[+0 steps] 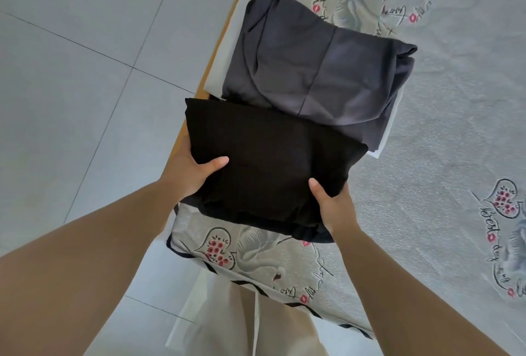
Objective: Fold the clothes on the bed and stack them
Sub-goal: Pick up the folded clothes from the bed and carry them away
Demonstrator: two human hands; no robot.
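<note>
Item 1: folded black knit garment [273, 165], soft rectangular bundle, held at the near edge of the bed [444, 133], its far edge overlapping the stack.
Item 2: folded dark grey cotton garment [316, 71], lying on a folded white cloth [225, 71] at the bed's wooden side rail [225, 34]; these 2 form the stack.
Hands: left hand [190, 173] grips the bundle's left edge, thumb on top; right hand [330, 204] grips the near right corner, thumb on top. Fingers beneath are hidden.
Handling: likely light, limp, not fragile; folds may slip open if tilted. Best supported from below at 2 opposite edges and kept level.
</note>
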